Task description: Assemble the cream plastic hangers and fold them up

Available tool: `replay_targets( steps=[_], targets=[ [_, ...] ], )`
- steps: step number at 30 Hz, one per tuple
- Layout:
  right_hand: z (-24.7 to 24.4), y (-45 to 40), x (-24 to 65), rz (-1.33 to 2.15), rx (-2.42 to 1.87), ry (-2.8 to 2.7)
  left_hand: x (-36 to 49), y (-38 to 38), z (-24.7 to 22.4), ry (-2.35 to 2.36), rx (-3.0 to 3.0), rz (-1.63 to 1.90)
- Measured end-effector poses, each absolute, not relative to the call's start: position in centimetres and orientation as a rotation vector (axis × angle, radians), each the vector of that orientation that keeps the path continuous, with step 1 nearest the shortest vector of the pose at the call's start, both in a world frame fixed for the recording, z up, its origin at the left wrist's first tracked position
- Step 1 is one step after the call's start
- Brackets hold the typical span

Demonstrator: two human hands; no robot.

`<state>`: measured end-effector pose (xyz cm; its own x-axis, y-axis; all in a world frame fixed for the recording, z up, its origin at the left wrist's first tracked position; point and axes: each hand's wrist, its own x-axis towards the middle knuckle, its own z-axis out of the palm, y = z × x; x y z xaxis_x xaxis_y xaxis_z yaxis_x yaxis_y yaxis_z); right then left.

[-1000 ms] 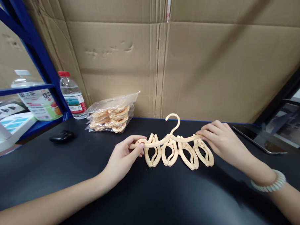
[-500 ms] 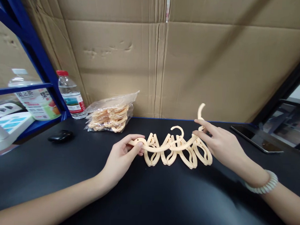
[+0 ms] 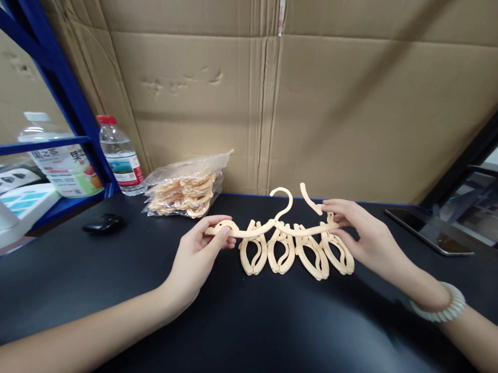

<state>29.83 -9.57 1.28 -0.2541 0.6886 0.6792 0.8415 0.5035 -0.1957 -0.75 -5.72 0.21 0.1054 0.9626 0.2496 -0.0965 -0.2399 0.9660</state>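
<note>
A cream folding clothes hanger (image 3: 255, 231) is held up between my two hands, its hook standing upright at the middle. My left hand (image 3: 203, 250) pinches the left arm near its end. At the other side my right hand (image 3: 358, 230) is closed around the right arm's end, where a jointed piece sticks up and to the left. Behind and below the hanger, several folded hangers (image 3: 312, 261) of the same colour lie in a row on the black table (image 3: 243, 323).
A clear plastic bag (image 3: 185, 186) of folded hangers lies at the back. Left of it stand a red-capped water bottle (image 3: 120, 156) and a black mouse (image 3: 103, 224). A phone (image 3: 428, 232) lies at the right. Blue shelving (image 3: 59, 74) rises at the left; cardboard (image 3: 339, 102) forms the back wall.
The hanger's hook has swung upright and to the left. The jointed piece at the right end has tilted left. My left hand has moved slightly left and up.
</note>
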Motion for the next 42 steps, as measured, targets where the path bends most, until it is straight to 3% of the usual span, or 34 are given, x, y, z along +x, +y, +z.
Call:
replay_targets(
  steps=[20, 27, 37, 42],
  targets=[
    [1.4, -10.6, 26.4, 0.834, -1.074, -1.547, -0.1, -7.0, 1.0, 0.835, 1.475, 1.239],
    [1.2, -11.7, 23.6, 0.973, -1.029, -1.670, 0.6, -8.0, 0.8, 0.772, 1.586, 1.077],
    [1.8, -12.8, 23.4, 1.178, -0.885, -1.967, 0.6, -8.1, 0.8, 0.709, 1.599, 1.111],
    [1.6, -13.0, 23.3, 1.123, -0.934, -1.965, 0.7, -8.4, 1.1, 0.694, 1.623, 1.126]
  ],
)
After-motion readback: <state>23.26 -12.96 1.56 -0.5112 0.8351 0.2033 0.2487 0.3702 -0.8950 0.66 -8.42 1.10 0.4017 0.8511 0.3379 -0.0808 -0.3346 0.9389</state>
